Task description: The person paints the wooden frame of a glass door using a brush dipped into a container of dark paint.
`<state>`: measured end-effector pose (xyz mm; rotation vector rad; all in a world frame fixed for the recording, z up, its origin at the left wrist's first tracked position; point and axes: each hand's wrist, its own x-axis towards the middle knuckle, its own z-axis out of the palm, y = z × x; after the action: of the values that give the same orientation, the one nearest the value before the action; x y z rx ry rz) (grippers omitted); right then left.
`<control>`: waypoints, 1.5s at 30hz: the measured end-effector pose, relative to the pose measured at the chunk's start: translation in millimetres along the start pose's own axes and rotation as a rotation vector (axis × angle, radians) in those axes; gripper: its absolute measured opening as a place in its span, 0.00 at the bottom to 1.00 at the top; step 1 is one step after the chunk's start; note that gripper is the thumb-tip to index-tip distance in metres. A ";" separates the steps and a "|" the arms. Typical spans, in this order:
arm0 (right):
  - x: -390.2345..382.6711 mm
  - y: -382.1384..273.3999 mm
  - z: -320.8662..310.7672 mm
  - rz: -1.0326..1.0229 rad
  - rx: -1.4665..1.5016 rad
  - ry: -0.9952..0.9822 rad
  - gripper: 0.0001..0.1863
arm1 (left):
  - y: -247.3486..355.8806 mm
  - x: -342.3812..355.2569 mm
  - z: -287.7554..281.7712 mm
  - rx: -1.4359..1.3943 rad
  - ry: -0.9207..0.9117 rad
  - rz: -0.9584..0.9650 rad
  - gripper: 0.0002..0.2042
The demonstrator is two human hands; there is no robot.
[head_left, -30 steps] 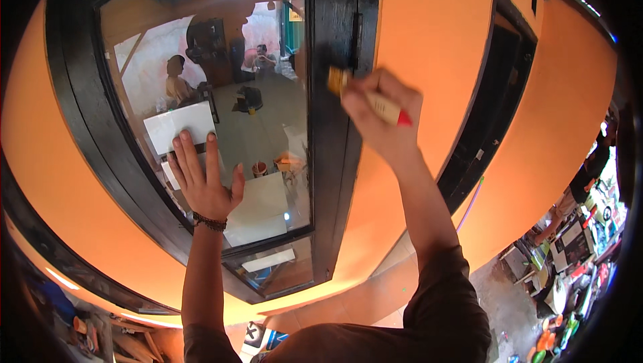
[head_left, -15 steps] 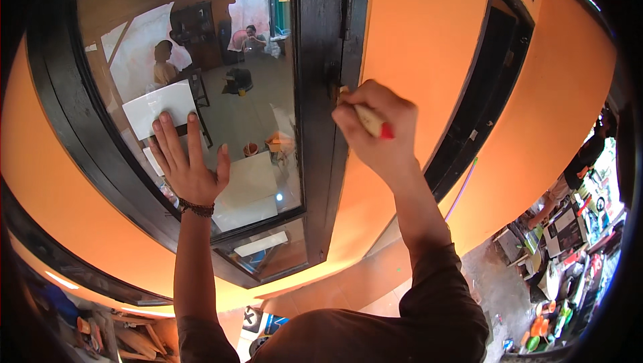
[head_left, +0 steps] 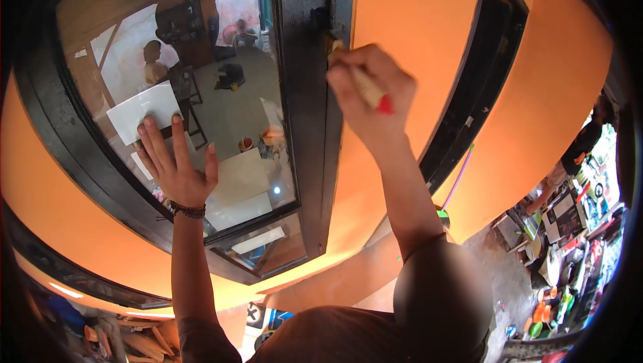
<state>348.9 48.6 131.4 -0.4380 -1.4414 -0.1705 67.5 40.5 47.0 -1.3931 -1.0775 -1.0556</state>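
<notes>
My left hand [head_left: 175,169] is spread flat against the window pane [head_left: 228,102], fingers apart. Its fingertips overlap the lower edge of a white rectangular sheet [head_left: 142,112]; whether that sheet lies on the glass or behind it I cannot tell. My right hand [head_left: 376,88] is closed round the pale wooden handle of a paintbrush [head_left: 367,87] with a red end. Its bristle end points up and left, at the black window frame [head_left: 308,108], right of the pane. The fingers partly hide the brush.
An orange wall [head_left: 402,1] surrounds the frame, with another dark-framed opening [head_left: 479,82] to the right. A green-and-purple long-handled tool [head_left: 455,179] leans beneath it. At far right, a person [head_left: 583,145] is near cluttered goods [head_left: 562,256]. Wood pieces [head_left: 144,346] lie at lower left.
My right hand and the paintbrush have moved up along the black frame. My left hand stays flat at the pane, and the whole view has shifted slightly.
</notes>
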 end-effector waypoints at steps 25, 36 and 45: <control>44.7 -53.3 45.4 -0.041 -0.792 -0.279 0.10 | -1.1 -3.4 -1.3 0.028 -0.040 0.008 0.30; 82.9 -67.6 60.2 -0.023 -0.770 -0.215 0.10 | 2.9 1.8 -2.4 0.032 -0.040 0.048 0.31; 85.5 -65.5 64.2 0.007 -0.614 -0.113 0.09 | 2.0 2.0 -2.6 0.060 -0.044 0.069 0.31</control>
<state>277.0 26.6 231.7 -0.9636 -1.4830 -0.5979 69.8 38.0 48.8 -1.4018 -1.0767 -0.9394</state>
